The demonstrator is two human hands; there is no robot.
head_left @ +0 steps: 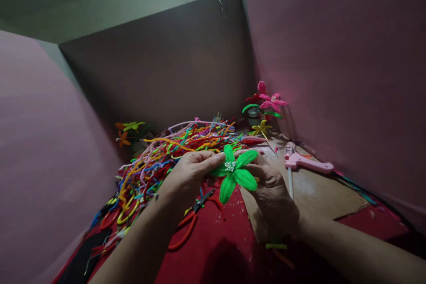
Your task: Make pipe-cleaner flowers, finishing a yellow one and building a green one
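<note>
A bright green pipe-cleaner flower (245,179) with a cluster of small white stamens faces me, held up between both hands. My left hand (196,166) pinches its left petal between thumb and fingers. Behind the right petals, my right hand (271,186) grips the flower, its fingertips partly hidden by the green. Below the left hand, red-handled scissors (189,226) lie on the red cloth (213,253). The stem, if there is one, is out of sight behind the petals.
Many colourful pipe cleaners (159,159) are heaped at left and centre. A pink glue gun (308,163) rests on a cardboard sheet (319,195) at right. Pink flowers (273,102) stand at the back, near a yellow flower (262,128). Orange flowers (123,138) are far left. Walls enclose three sides.
</note>
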